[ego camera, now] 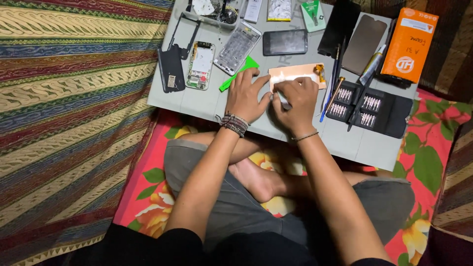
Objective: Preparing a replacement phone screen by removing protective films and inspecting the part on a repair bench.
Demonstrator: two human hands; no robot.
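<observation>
A copper-coloured phone panel (300, 74) lies on the grey work mat (212, 101) in front of me. My left hand (246, 96) rests flat beside it, fingertips holding its left edge. My right hand (295, 101) is closed around a small white tool (284, 101) whose tip meets the panel's near edge. A green plastic pry card (236, 74) pokes out from under my left hand.
On the mat lie a dismantled phone body (201, 64), a black back cover (171, 69), a clear frame (237, 47), a dark phone (285, 42), an open black screwdriver bit case (369, 106), an orange box (410, 44) and pens (335, 74). Patterned cloth lies left.
</observation>
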